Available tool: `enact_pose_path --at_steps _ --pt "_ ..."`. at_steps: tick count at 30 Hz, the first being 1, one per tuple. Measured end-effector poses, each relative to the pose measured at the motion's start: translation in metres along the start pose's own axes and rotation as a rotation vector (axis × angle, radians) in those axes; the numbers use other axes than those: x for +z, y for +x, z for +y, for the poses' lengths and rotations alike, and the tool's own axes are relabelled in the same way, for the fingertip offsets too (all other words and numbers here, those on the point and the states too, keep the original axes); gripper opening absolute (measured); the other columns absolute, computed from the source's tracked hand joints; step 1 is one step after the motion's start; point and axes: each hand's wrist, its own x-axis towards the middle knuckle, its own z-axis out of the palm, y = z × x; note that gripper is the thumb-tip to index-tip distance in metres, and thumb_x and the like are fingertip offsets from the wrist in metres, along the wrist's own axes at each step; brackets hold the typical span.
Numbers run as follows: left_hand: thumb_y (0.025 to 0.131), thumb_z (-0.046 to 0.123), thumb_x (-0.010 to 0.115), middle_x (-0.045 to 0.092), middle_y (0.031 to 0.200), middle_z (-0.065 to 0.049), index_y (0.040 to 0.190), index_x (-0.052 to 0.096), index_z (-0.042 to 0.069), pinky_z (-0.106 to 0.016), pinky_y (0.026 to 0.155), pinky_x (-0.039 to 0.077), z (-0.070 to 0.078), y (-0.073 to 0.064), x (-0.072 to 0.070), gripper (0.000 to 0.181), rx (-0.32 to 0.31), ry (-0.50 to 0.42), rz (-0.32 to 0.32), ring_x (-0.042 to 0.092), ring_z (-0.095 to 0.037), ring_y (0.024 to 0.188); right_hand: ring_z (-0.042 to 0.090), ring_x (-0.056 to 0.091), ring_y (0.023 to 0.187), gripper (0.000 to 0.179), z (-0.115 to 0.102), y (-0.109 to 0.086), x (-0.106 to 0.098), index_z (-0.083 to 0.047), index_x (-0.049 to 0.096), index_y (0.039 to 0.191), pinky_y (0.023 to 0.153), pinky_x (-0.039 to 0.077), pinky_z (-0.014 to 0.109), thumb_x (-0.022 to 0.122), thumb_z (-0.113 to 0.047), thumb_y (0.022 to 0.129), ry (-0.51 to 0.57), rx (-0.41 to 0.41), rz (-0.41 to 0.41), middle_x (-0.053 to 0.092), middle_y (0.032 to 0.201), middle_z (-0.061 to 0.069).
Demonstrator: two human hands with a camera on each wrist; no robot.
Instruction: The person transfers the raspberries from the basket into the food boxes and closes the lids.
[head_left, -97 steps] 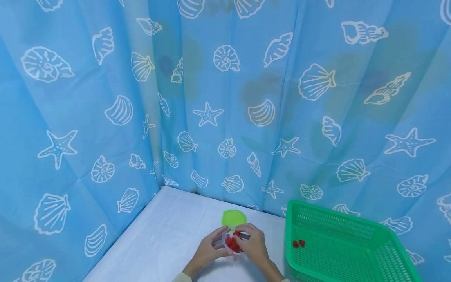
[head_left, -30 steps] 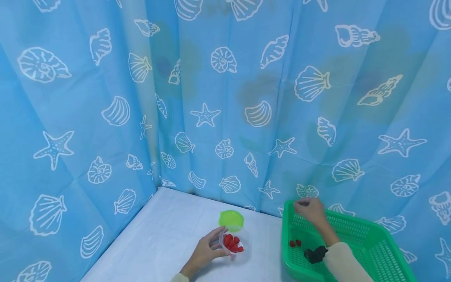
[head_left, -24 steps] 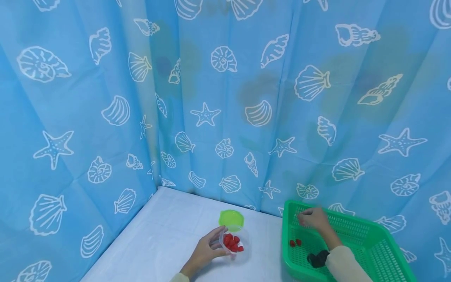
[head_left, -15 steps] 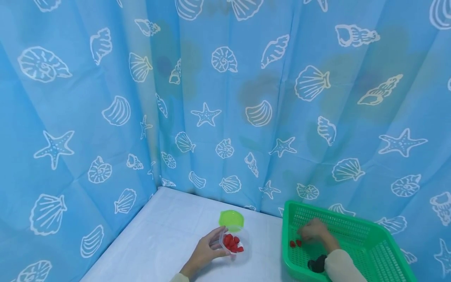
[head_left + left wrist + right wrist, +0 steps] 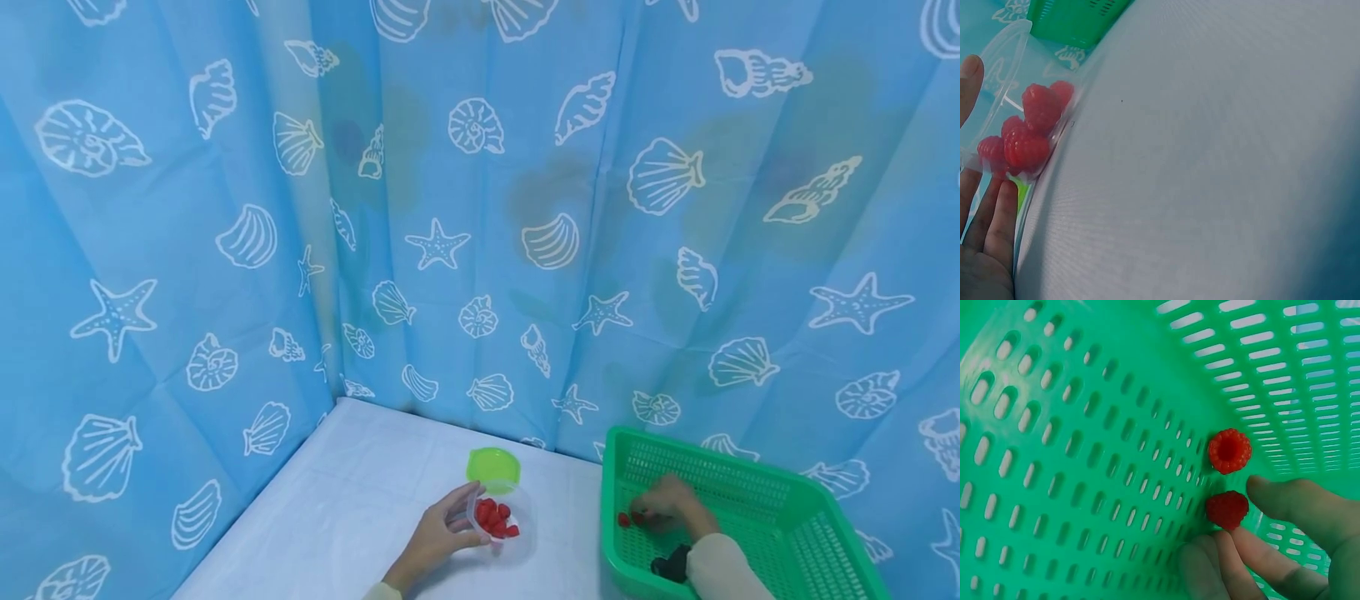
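Note:
In the head view my left hand [image 5: 435, 537] grips a clear plastic container [image 5: 521, 537], which is tipped on its side on the table. Several red raspberries [image 5: 495, 518] lie inside it. The left wrist view shows the thumb on one side of the container [image 5: 1007, 87] and fingers [image 5: 1002, 219] under the other. My right hand [image 5: 671, 504] is down inside the green basket [image 5: 750, 542]. Its index fingertip touches one raspberry [image 5: 1227, 509], while the thumb [image 5: 1266, 490] stands a little apart from it. Another raspberry [image 5: 1229, 451] lies just beyond, on the basket floor.
A lime-green lid [image 5: 492, 467] lies flat on the white table [image 5: 337, 500] behind the container. The basket's raised rim [image 5: 609, 500] stands between the container and the right hand. A blue shell-patterned curtain [image 5: 480, 250] closes off the back and left sides.
My right hand has left the container, crossed to the basket and dropped from near its far rim to the two raspberries. My left hand keeps its hold on the container.

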Motion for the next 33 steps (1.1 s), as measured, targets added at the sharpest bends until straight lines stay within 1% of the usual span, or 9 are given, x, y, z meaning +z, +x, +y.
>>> enact_pose_path --at_steps 4,7,11,17,24,26,29,33 --pt "0.079 0.024 0.082 0.050 0.144 -0.005 0.148 0.042 0.013 -0.037 0.101 0.047 0.0014 -0.0009 -0.0005 0.080 0.019 -0.019 -0.010 0.044 -0.030 0.134 0.025 0.068 0.063 0.021 0.0007 0.0015 0.0000 0.001 0.060 0.070 0.060 0.060 0.035 0.078 -0.011 0.072 -0.016 0.023 -0.026 0.065 0.073 0.014" --pt "0.078 0.026 0.083 0.051 0.144 -0.003 0.147 0.043 0.015 -0.038 0.101 0.047 0.0011 -0.0012 -0.0002 0.081 0.002 -0.010 -0.006 0.045 -0.029 0.134 0.024 0.068 0.063 0.020 0.0011 0.0023 0.0002 0.002 0.062 0.072 0.061 0.060 0.035 0.078 -0.010 0.071 -0.031 0.035 -0.032 0.064 0.073 0.014" --pt "0.078 0.027 0.083 0.051 0.143 -0.003 0.147 0.043 0.017 -0.038 0.101 0.047 -0.0013 -0.0012 0.0007 0.081 -0.006 0.003 -0.002 0.045 -0.028 0.133 0.025 0.069 0.063 0.020 0.0014 0.0015 0.0001 0.004 0.063 0.074 0.061 0.060 0.035 0.077 -0.010 0.072 -0.017 0.043 -0.038 0.065 0.073 0.014" --pt "0.078 0.025 0.083 0.051 0.144 -0.003 0.147 0.043 0.016 -0.037 0.100 0.047 -0.0013 0.0006 0.0010 0.080 0.008 -0.005 -0.002 0.045 -0.028 0.134 0.027 0.069 0.066 0.020 -0.0004 0.0013 -0.0014 0.006 0.064 0.077 0.063 0.060 0.037 0.076 -0.008 0.073 0.031 0.051 -0.058 0.065 0.075 0.016" --pt "0.078 0.025 0.083 0.051 0.144 -0.003 0.148 0.043 0.016 -0.037 0.100 0.047 0.0003 0.0005 0.0005 0.080 0.020 -0.011 -0.006 0.045 -0.028 0.134 0.026 0.069 0.065 0.018 0.0031 0.0060 -0.0001 0.004 0.064 0.074 0.063 0.060 0.036 0.077 -0.008 0.072 0.039 0.071 -0.053 0.065 0.073 0.014" --pt "0.078 0.025 0.083 0.051 0.144 -0.003 0.147 0.043 0.016 -0.036 0.100 0.047 -0.0001 0.0003 0.0006 0.080 0.022 -0.012 -0.008 0.045 -0.028 0.133 0.024 0.069 0.064 0.017 0.0041 0.0069 0.0000 0.004 0.064 0.073 0.062 0.060 0.036 0.076 -0.008 0.071 0.037 0.063 -0.042 0.065 0.072 0.013" --pt "0.078 0.025 0.083 0.051 0.144 -0.003 0.148 0.043 0.015 -0.035 0.100 0.047 -0.0005 0.0006 0.0005 0.080 0.028 -0.011 -0.010 0.045 -0.027 0.133 0.024 0.068 0.061 0.015 0.0043 0.0063 -0.0005 0.004 0.064 0.071 0.060 0.060 0.036 0.075 -0.006 0.071 0.052 0.022 -0.022 0.064 0.070 0.014" --pt "0.079 0.023 0.082 0.050 0.144 -0.005 0.148 0.042 0.013 -0.035 0.100 0.047 -0.0002 0.0009 -0.0005 0.080 0.045 -0.007 -0.016 0.045 -0.029 0.133 0.024 0.066 0.059 0.014 -0.0004 0.0022 -0.0040 0.001 0.060 0.064 0.057 0.059 0.036 0.072 -0.004 0.070 0.120 -0.017 0.019 0.064 0.067 0.014"
